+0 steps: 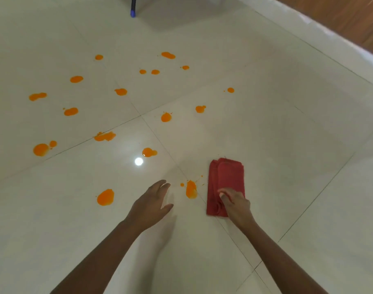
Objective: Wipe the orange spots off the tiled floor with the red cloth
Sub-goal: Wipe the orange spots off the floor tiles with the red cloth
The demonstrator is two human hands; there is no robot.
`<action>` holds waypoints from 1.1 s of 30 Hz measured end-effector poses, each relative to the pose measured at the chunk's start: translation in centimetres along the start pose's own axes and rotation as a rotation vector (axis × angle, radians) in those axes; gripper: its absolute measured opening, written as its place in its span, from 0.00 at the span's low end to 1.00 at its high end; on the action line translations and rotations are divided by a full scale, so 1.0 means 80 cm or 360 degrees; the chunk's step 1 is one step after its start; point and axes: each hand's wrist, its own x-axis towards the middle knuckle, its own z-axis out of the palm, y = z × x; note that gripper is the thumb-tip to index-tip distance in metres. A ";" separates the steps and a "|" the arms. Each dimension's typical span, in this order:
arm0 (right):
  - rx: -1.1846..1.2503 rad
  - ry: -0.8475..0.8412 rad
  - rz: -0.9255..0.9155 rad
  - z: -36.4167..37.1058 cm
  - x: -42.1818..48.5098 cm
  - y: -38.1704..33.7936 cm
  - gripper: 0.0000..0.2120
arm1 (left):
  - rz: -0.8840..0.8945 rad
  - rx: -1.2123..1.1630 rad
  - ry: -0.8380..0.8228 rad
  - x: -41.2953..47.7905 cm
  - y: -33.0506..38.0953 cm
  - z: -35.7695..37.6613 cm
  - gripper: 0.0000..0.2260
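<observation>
Red cloth (227,183): folded into a long pad, lying flat on the tiled floor (287,134); its near end sits under the right hand's fingertips, its far end reaches away past them. The folding likely gives a thick, firm wiping face.

Right hand (236,203): fingers bent and pressed down onto the cloth's near end, pinning rather than lifting it; whether the thumb is tucked beneath an edge cannot be told.

Left hand (152,201): loose, fingers slack and spread, grasping nothing, hovering just above the floor; probably kept free for balance or bracing.

Orange spots, nearest (191,189): an elongated blot with small flecks around it, lying between the two hands, just left of the cloth's edge and just beyond the left fingertips. By position, the likely first target of a sideways sweep.

Orange spots, second (105,197): rounded blot, left of the left hand's fingers.

Orange spots, remainder (120,91): many more scattered well beyond both sets of fingertips. None looks smeared; wiping judged barely begun.

Dark pole with blue tip (133,7): standing far beyond the fingers, untouched.
</observation>
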 end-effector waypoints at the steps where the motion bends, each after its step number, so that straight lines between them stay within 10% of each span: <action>1: 0.0038 0.0143 -0.0012 0.000 0.000 0.002 0.13 | 0.0006 0.0038 -0.0021 -0.004 -0.004 0.004 0.29; 6: -0.0460 0.0178 -0.0117 0.047 0.021 0.018 0.31 | -0.0016 0.0268 -0.0177 -0.015 -0.024 0.019 0.41; 15: -0.0709 0.0011 -0.0856 0.135 0.029 -0.063 0.27 | -0.0015 0.0489 -0.0211 -0.010 -0.047 0.045 0.50; 21: -0.0689 0.0370 -0.0077 0.075 0.066 0.013 0.30 | 0.0012 0.0346 -0.0205 0.003 -0.038 0.051 0.54; 28: -0.0655 0.0148 -0.0800 0.115 0.042 -0.048 0.26 | -0.0063 0.0214 -0.0020 0.015 -0.012 0.067 0.59; 33: -0.0649 0.0270 -0.0101 0.034 0.145 0.015 0.26 | -0.0099 0.0265 -0.0096 0.016 -0.008 0.064 0.58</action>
